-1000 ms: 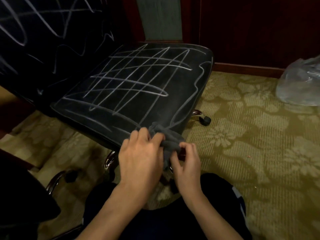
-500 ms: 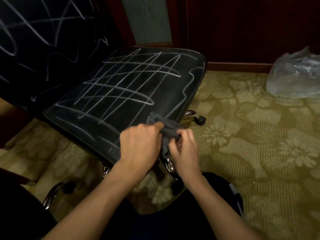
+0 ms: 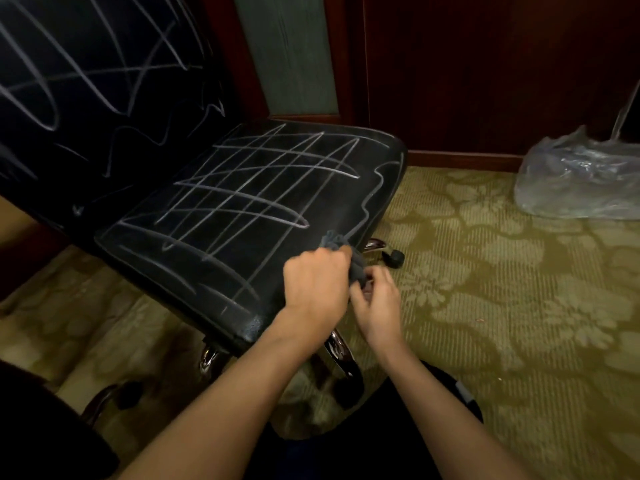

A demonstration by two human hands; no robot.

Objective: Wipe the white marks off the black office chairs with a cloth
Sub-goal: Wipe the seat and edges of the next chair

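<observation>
The patterned green carpet [image 3: 485, 306] fills the floor. On it stands the black office chair [image 3: 249, 209], turned so its backrest [image 3: 86, 98] rises at the upper left and the front edge of its seat faces right, toward the dark wood wall [image 3: 485, 64]; the seat's long axis runs from the near left corner to the far right one. White marks [image 3: 263, 188] cross the seat in a loose grid and loop over the backrest. A clear plastic bag [image 3: 578, 178] sits on the carpet by the wall, well apart from the chair. Chrome legs show under the seat, one ending in a black caster [image 3: 394, 258] just beside its near right edge. At that edge the left hand [image 3: 317, 282] grips a bunched grey cloth [image 3: 346, 251], fingers curled round it, while the right hand [image 3: 377, 303] pinches its lower end
</observation>
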